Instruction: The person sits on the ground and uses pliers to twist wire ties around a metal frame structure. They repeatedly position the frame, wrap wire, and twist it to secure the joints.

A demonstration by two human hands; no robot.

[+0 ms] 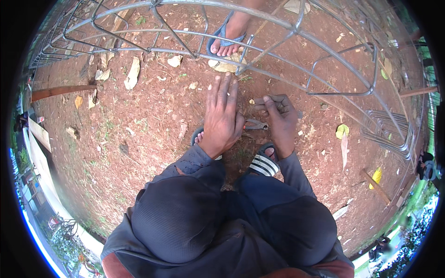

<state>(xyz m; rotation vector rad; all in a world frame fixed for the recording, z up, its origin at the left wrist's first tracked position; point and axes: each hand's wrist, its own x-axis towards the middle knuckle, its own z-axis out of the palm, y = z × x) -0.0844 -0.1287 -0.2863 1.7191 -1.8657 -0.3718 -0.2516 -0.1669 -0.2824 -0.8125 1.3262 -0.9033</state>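
Because the pincers lie mid-frame, they seem kept within reach; the left hand, flat, holds nothing visible; whether the curled right hand pinches anything is unclear; a rebar cage spans the frame's top.

1. Even daylight covers the soil; shadows are soft, darkest between the sandals.
2. White glare with blue fringing burns out the lower-left rim.
3. Fisheye distortion bows the metal bars; black corners surround the view.
4. Haze softens the upper right.
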